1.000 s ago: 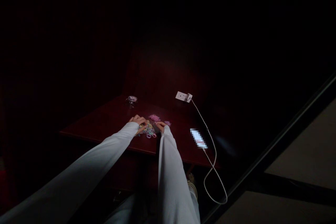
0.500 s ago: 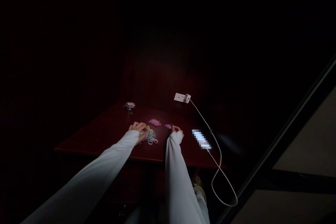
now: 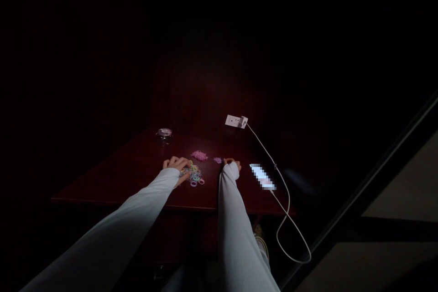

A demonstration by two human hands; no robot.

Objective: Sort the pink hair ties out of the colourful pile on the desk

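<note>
A heap of small coloured elastic rings point(image 3: 193, 174) lies on a dark red table point(image 3: 130, 169). My left hand point(image 3: 176, 164) rests on the left side of that heap, fingers curled over the rings. My right hand point(image 3: 232, 164) is further right, pinching a small orange ring just beside a little purple pile point(image 3: 217, 160). A pink pile point(image 3: 199, 155) lies behind the mixed heap. Both arms wear long white sleeves. The scene is very dim.
A lit phone point(image 3: 262, 176) lies right of my right hand, with a white cable point(image 3: 287, 200) running to a charger in a white wall socket point(image 3: 235, 121). A small clear jar point(image 3: 164, 135) stands at the table's back left. Darkness surrounds the table.
My right hand left the mixed heap and moved right to the purple pile, now pinching a small ring. My left hand stayed on the heap.
</note>
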